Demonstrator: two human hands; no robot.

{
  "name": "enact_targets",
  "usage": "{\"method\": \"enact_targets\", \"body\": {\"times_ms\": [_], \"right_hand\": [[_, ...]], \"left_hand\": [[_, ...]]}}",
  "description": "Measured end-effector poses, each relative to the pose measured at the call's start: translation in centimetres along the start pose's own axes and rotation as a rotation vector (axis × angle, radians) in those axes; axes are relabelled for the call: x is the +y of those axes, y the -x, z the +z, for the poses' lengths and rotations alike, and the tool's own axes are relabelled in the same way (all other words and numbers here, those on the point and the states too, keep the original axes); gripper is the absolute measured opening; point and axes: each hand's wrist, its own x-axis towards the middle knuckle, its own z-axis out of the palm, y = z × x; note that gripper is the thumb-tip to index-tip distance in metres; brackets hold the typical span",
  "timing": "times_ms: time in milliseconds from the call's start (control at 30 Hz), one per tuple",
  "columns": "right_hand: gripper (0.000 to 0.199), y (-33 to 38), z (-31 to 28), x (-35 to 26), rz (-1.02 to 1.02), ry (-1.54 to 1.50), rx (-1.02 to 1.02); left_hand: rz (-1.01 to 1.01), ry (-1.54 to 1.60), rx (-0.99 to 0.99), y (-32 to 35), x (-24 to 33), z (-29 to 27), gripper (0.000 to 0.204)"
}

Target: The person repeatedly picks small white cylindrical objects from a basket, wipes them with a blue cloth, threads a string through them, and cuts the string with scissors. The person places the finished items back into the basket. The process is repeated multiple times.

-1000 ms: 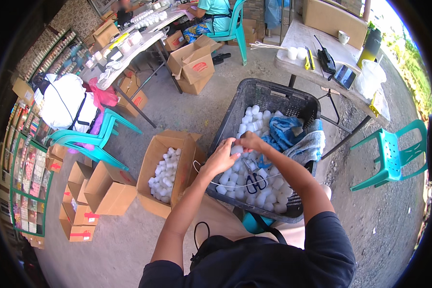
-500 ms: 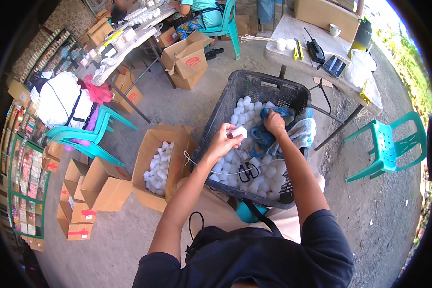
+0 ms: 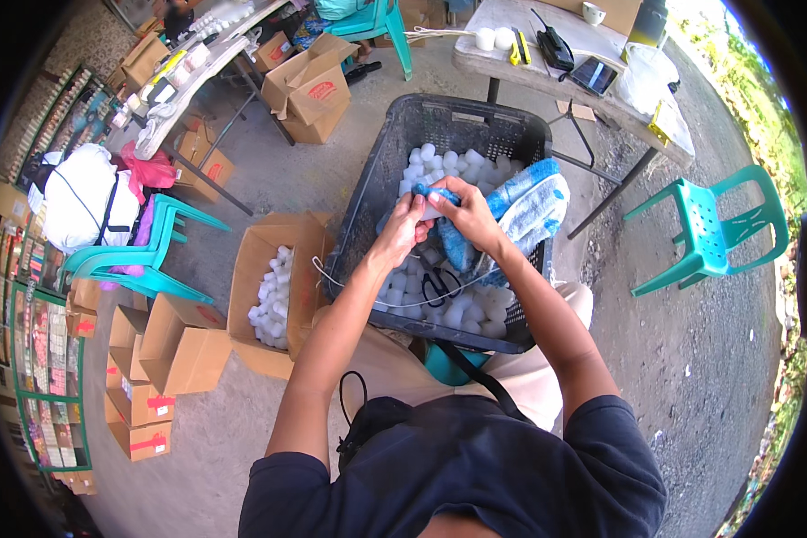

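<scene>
My left hand [image 3: 402,235] is closed on a small white cylindrical piece [image 3: 429,212], mostly covered by fingers and cloth. Against that piece my right hand [image 3: 472,215] presses a blue cloth [image 3: 455,247], which hangs below the fingers. Both hands meet above a black plastic crate [image 3: 381,134] between my knees. Many loose white cylindrical pieces [image 3: 462,309] fill its bottom. Black-handled scissors [image 3: 440,285] lie on them near the front. A blue and white towel [image 3: 531,206] drapes over the crate's right side.
Left of the crate stands a cardboard box [image 3: 247,260] of white pieces, with other boxes [image 3: 184,345] beyond. A table [image 3: 511,76] at back right bears a radio [image 3: 556,54] and tablet [image 3: 594,75]. A green chair [image 3: 704,233] stands right. A white cord [image 3: 332,276] crosses the crate.
My right hand has lifted the blue cloth out of the crate and brought it leftward to the white piece in my left hand. The whole view has shifted slightly.
</scene>
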Motion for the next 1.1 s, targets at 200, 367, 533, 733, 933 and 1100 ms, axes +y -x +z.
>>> {"method": "enact_targets", "body": {"times_ms": [200,367,533,733,933,1100], "right_hand": [[0.018,-0.3,-0.3,0.3,0.334,-0.695,0.191],[0.044,-0.2,-2.7,-2.6,0.41,-1.273,0.05],[0.033,0.9,-0.4,-1.1,0.117,-0.379,-0.01],[0.017,0.3,0.2,0.1,0.06,-0.307,0.056],[0.019,0.6,0.6,0.5,0.307,-0.539,0.281],[0.021,0.9,0.1,0.9,0.453,-0.769,0.292]], "left_hand": [[0.405,-0.286,-0.127,0.0,-0.4,0.8,0.029],[0.295,0.087,-0.113,0.3,0.6,-0.5,0.028],[0.258,-0.085,0.035,-0.8,-0.7,-0.2,0.03],[0.622,-0.636,0.111,-0.1,-0.9,-0.5,0.034],[0.716,-0.935,0.147,0.7,-0.7,1.8,0.04],[0.807,-1.029,0.107,0.8,-0.8,2.0,0.03]]}}
